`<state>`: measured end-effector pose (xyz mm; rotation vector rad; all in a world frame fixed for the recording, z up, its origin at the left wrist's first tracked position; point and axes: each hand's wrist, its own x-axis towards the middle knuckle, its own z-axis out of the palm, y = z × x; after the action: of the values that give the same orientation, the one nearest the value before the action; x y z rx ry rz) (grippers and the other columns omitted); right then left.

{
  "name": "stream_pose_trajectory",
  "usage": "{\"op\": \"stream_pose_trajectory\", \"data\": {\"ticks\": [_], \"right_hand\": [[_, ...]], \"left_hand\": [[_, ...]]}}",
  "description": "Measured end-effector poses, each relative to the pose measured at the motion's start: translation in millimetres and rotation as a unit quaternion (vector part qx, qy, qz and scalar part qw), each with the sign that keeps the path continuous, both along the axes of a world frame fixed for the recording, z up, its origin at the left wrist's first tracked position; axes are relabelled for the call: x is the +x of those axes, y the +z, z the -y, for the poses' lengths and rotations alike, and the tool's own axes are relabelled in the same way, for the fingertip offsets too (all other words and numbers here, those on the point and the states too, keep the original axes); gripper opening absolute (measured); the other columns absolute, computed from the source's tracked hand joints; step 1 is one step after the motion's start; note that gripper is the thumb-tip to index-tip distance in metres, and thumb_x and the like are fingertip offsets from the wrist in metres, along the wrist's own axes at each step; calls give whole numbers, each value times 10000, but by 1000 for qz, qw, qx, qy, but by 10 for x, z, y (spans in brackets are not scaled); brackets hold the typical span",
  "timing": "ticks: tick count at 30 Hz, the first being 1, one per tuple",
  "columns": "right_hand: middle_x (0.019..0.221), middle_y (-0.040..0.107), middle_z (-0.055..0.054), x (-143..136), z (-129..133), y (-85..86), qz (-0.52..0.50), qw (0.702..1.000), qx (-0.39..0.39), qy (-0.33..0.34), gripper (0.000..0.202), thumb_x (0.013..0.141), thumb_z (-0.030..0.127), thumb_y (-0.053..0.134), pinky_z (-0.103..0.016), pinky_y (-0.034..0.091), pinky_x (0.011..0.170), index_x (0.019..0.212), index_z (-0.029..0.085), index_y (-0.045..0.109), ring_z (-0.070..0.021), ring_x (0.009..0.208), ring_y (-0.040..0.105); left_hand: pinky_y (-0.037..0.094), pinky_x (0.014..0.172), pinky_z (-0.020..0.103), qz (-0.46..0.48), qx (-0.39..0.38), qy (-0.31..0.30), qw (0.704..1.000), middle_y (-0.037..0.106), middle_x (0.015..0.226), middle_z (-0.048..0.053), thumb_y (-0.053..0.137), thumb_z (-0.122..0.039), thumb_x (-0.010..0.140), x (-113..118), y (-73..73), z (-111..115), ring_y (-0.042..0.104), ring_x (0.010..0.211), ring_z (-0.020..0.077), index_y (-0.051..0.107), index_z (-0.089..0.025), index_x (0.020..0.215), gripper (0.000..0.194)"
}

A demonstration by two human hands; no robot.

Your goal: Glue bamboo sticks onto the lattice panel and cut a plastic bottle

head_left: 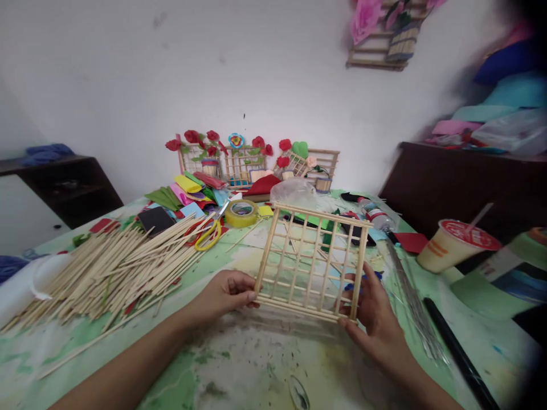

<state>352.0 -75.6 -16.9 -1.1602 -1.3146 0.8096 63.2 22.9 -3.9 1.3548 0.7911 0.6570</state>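
Observation:
A lattice frame of thin wooden sticks (306,304) is held up tilted over the green patterned table (252,364). My left hand (231,293) pinches its lower left corner between thumb and fingers. At the lower right corner my right hand (376,319) grips it, thumb in front and fingers partly hidden behind the sticks. Left of the frame lies a big pile of loose sticks (98,273). Yellow-handled scissors (209,234) rest on the pile's upper end, beside a roll of tape (241,213).
Red paper flowers (192,136) on stick frames stand against the wall. Colored paper (188,183) lies before them. At the right are a bottle (378,215), a lidded drink cup (448,246), a large jar (499,276), thin wires (412,302) and a black rod (457,347).

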Motion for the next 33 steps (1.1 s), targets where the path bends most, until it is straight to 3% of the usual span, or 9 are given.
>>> {"op": "stream_pose_trajectory", "data": {"ticks": [8,15,25,28,33], "right_hand": [[1279,401,-115,34,-39,-51,-68,997,-3,31,891,741,351,704,-370,530,703,1444,348,156,-179,816,559],[1213,512,-84,10,-49,44,-173,985,-19,9,586,798,359,632,-342,533,675,1327,304,384,-174,807,579],[960,641,-45,-37,-28,156,-197,978,-68,-29,440,731,367,691,-289,495,616,1125,250,531,-168,729,594],[945,645,-37,-48,-28,164,-194,977,-80,-28,445,726,369,695,-272,466,562,1119,239,532,-113,573,528],[953,648,-48,-41,-34,154,-185,978,-85,-44,489,705,377,711,-255,428,520,1133,227,529,-113,572,520]], "left_hand": [[527,624,219,-34,-6,19,999,711,740,31,774,-392,617,22,53,3,657,645,131,722,-153,805,308],[514,566,204,-32,-23,73,997,719,725,56,787,-342,617,19,6,21,676,623,159,711,-142,796,279],[486,493,181,66,-124,104,985,697,631,46,818,-310,565,16,47,12,602,499,104,691,-131,733,277],[483,484,175,75,-123,113,983,697,632,52,817,-295,567,18,69,20,603,500,103,690,-122,738,275],[491,490,186,84,-107,94,986,698,635,59,800,-289,596,-1,56,9,606,503,109,698,-114,767,264]]}}
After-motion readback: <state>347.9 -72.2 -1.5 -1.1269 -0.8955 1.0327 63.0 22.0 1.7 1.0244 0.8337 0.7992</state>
